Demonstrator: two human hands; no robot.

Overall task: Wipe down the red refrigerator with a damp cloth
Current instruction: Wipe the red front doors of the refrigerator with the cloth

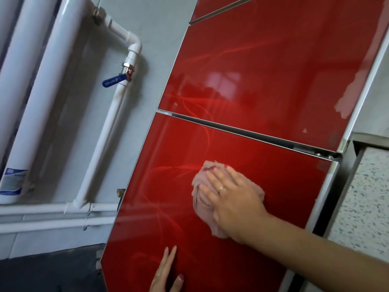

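Note:
The red refrigerator (pixel 263 81) fills the middle and right of the view, glossy, with metal strips between its doors. My right hand (pixel 229 199) lies flat on a crumpled pink cloth (pixel 200 192) and presses it against the lower door, just below the metal strip. My left hand (pixel 166 275) rests at the bottom edge of the view with its fingers straight and flat on the same door, holding nothing. My right forearm reaches in from the lower right.
White pipes (pixel 109 131) with a blue-handled valve (pixel 114 80) run along the grey wall left of the fridge. Thick white tubes (pixel 35 85) stand at far left. A speckled countertop edge (pixel 366 199) adjoins the fridge on the right. Dark floor (pixel 46 272) lies below left.

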